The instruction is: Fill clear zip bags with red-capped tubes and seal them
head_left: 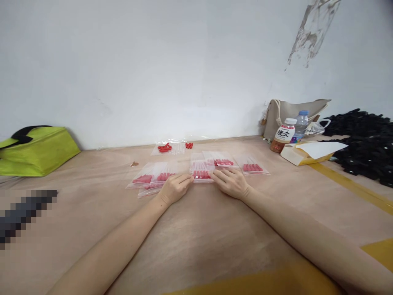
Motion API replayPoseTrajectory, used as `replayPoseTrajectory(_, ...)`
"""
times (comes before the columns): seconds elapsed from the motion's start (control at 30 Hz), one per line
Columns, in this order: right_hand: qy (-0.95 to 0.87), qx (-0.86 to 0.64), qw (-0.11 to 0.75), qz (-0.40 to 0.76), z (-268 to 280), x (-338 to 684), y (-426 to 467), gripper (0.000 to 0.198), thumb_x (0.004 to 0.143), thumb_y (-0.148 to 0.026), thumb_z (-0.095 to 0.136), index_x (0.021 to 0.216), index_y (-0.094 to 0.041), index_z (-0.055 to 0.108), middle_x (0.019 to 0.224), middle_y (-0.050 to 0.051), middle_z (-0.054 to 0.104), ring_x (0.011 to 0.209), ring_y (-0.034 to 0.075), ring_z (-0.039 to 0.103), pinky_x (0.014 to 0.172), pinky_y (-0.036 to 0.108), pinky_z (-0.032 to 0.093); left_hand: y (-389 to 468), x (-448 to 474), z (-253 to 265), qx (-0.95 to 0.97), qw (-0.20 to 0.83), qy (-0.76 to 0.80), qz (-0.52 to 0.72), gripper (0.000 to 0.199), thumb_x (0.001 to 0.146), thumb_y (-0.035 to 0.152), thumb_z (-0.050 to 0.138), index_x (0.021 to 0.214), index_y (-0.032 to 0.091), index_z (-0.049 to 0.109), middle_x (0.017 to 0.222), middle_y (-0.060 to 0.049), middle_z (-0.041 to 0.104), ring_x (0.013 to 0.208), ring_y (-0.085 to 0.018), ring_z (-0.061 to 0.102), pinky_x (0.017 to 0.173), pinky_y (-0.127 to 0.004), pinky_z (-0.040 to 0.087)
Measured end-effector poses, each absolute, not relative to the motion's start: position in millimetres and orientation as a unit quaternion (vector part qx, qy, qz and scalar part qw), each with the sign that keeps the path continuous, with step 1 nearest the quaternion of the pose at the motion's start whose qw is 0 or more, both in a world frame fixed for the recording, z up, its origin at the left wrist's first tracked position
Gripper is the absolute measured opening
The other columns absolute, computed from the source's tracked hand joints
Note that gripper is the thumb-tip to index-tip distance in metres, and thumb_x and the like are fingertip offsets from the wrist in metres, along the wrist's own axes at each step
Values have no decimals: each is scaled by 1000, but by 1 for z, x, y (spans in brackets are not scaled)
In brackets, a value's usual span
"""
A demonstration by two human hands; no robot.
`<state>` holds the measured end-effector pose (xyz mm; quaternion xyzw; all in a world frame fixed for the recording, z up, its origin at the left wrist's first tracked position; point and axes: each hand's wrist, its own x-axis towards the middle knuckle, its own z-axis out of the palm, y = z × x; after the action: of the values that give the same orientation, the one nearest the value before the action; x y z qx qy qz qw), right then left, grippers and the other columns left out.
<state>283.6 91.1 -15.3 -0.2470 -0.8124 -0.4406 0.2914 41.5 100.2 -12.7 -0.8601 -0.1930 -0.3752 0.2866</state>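
Note:
A clear zip bag (201,175) lies in front of me, with several red-ended pieces and thin clear stems side by side inside. My left hand (176,187) has its fingers closed on the near left corner of this bag. At the near right corner, the fingers of my right hand (231,182) pinch the edge. Left of my left hand, several similar bags (143,178) overlap, partly behind the hand. Another filled bag (223,161) lies just behind my right hand, and a further one (252,167) to its right.
Loose red pieces (165,148) lie on plastic by the wall. On the left sit a lime-green bag (39,151) and a dark, pixelated object (27,213). To the right stand a drink bottle (283,136), a water bottle (302,123), an open carton (310,152) and a black heap (365,141).

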Motion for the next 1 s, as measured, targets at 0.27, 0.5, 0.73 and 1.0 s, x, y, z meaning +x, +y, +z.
replayPoseTrajectory(0.27,-842,-312,234,-372,-11,239,122,23,88,-12,39,89,-16,62,75,4,64,69,14,50,63,31,29,97,35,-13,-839,254,-322,-359,18,85,16,47,95,16,61,96,-7,66,87,-19,61,78,-33,49)
replayPoseTrajectory(0.5,-859,-367,199,-296,-14,211,132,22,89,-21,42,98,-17,61,92,8,63,81,18,51,67,31,31,90,29,-10,-830,237,-408,-297,16,79,20,56,93,18,63,105,-6,63,95,-23,56,85,-39,42)
replayPoseTrajectory(0.73,-759,-504,337,-237,-17,293,110,25,85,-36,46,94,-21,64,93,7,63,91,20,52,83,35,32,90,29,-10,-830,226,-427,-278,17,80,22,55,93,19,64,113,-8,59,99,-24,54,87,-40,41)
replayPoseTrajectory(1.0,-486,-852,180,78,4,407,135,51,55,-61,66,75,-14,63,72,12,62,75,29,59,60,36,43,88,37,-11,-835,240,-416,-268,15,81,18,53,89,20,66,113,-8,58,97,-24,56,82,-38,46)
